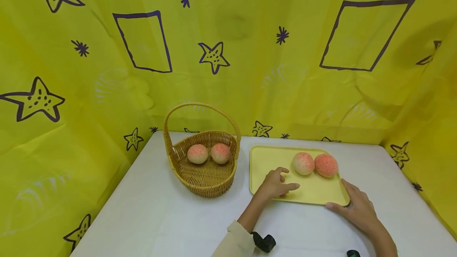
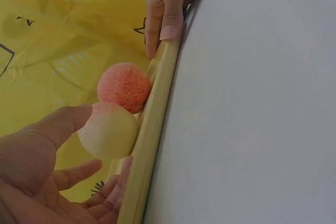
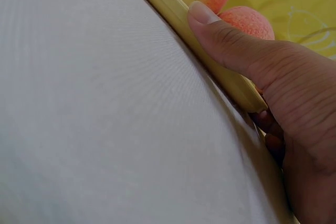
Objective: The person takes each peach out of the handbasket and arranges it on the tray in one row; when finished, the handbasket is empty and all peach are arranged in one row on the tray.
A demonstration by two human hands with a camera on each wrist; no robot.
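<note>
A yellow tray (image 1: 271, 158) lies on the white table with two peaches, a paler peach (image 1: 303, 163) and a redder peach (image 1: 326, 165), touching side by side at its right part. My left hand (image 1: 276, 183) hovers over the tray's front left, thumb and fingers spread, holding nothing. In the left wrist view its thumb appears close to the paler peach (image 2: 109, 132). My right hand (image 1: 358, 205) grips the tray's front right corner. In the right wrist view the thumb (image 3: 226, 40) lies along the tray rim (image 3: 173, 11), and the other fingers are mostly hidden.
Left of the tray stands a wicker basket (image 1: 208, 189) with a tall arched handle; two more peaches, a left peach (image 1: 197, 154) and a right peach (image 1: 220, 153), sit inside. A yellow patterned curtain (image 1: 246, 90) surrounds the table's back and sides.
</note>
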